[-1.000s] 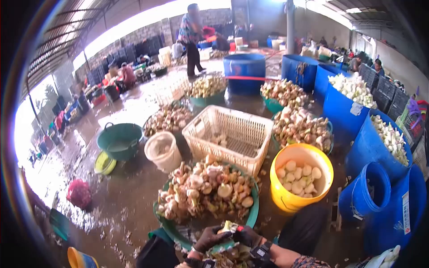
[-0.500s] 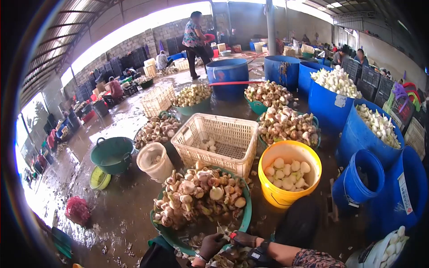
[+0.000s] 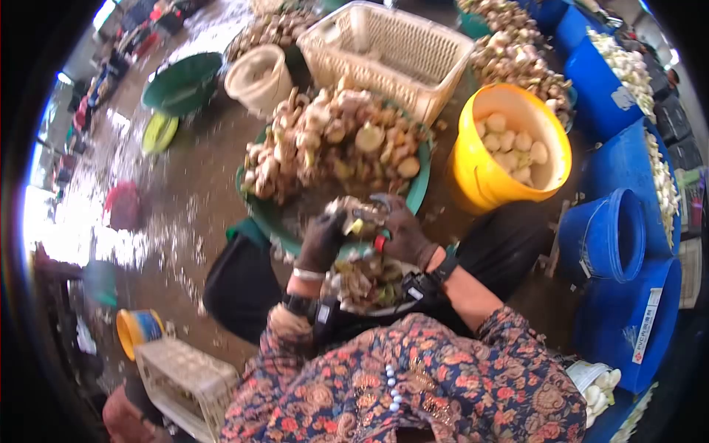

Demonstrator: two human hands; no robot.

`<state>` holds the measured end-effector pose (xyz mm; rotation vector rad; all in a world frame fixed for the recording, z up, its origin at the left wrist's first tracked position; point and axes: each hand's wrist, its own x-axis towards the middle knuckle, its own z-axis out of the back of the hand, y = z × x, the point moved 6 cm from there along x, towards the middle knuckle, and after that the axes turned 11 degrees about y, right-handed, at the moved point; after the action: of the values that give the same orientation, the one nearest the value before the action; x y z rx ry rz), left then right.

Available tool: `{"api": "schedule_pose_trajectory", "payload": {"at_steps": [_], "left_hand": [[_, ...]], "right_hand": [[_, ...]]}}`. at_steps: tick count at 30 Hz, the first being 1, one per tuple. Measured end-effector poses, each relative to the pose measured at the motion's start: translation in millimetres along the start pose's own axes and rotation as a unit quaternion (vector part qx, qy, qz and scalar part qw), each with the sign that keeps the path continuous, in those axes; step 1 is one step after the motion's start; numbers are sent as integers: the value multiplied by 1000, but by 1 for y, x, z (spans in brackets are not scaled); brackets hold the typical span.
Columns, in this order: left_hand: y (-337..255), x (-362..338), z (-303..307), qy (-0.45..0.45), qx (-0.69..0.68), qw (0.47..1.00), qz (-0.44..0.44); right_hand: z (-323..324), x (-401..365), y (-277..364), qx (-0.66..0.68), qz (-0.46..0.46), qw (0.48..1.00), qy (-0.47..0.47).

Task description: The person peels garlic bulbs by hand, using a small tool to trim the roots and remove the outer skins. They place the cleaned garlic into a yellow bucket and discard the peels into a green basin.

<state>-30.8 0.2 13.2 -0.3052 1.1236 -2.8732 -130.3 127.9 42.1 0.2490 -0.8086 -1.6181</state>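
Note:
Over the near rim of a green tub [image 3: 419, 193] heaped with untrimmed garlic bulbs [image 3: 325, 136], my two dark-gloved hands meet. My left hand [image 3: 323, 241] is closed around a garlic bulb [image 3: 357, 221] with a pale yellowish-green part showing. Against the bulb's other side, my right hand [image 3: 406, 232] is closed too. A small red piece [image 3: 380, 243] shows at its fingers; blur and the glove hide what it belongs to. Leafy trimmings [image 3: 373, 284] lie in my lap below the hands.
A yellow bucket [image 3: 473, 166] with peeled white bulbs stands to the right, a cream crate [image 3: 369, 74] behind the tub. A white bucket [image 3: 255, 77] and green basin [image 3: 177, 85] stand left. Blue buckets [image 3: 602, 229] line the right. A crate [image 3: 188, 384] lies at lower left.
My view has tipped down toward my lap. Both hands have come up over the tub's near edge, with a bulb now visible between them.

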Motion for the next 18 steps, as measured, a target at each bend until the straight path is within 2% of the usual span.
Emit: {"api": "schedule_pose_trajectory", "payload": {"at_steps": [1, 2, 3, 4, 5, 6, 7, 8, 9, 10, 11, 12, 13, 14, 15, 17, 18], "left_hand": [[32, -3, -20, -3, -305, 943, 129], [21, -1, -18, -46, -484, 848, 213], [5, -1, -15, -86, -639, 711, 281], [5, -5, -12, -91, -638, 710, 283], [2, -5, -5, -71, -580, 774, 244], [-3, -6, 1, -48, -516, 831, 204], [-6, -11, 1, -46, -515, 831, 204], [-12, -18, -3, -9, -516, 834, 197], [-19, -24, -8, 30, -516, 835, 189], [-30, -26, -6, 120, -380, 910, 111], [-31, -36, -15, 183, -261, 945, 74], [-22, -47, -32, 287, -143, 939, 125], [-16, -58, -42, 382, -22, 907, 174], [-16, -64, -43, 382, -22, 907, 176], [-14, -66, -40, 361, 15, 918, 163], [-11, -64, -38, 344, 50, 925, 152], [-5, -55, -33, 250, -40, 948, 191]], "right_hand": [[-3, 1, 0, -31, -34, 999, 11], [-2, 0, 2, -28, -30, 999, -7], [-1, 1, 3, -27, -26, 999, -27], [-11, 1, -1, -25, -24, 999, -24], [-21, -2, -24, 203, -102, 971, -70], [-37, -9, -45, 419, -176, 883, -113], [-34, -7, -46, 420, -177, 883, -114], [-37, -12, -59, 548, -239, 790, -137], [-43, -18, -67, 660, -294, 673, -157], [-45, -22, -71, 670, -347, 643, -137], [-42, -22, -67, 670, -348, 641, -139], [-40, -20, -61, 702, -338, 611, -142], [-41, -20, -57, 733, -328, 579, -144], [-46, -21, -58, 770, -334, 527, -137], [-50, -22, -65, 770, -332, 527, -136], [-49, -14, -50, 796, -306, 520, -49], [-50, -20, -53, 744, -378, 540, -109]]}}
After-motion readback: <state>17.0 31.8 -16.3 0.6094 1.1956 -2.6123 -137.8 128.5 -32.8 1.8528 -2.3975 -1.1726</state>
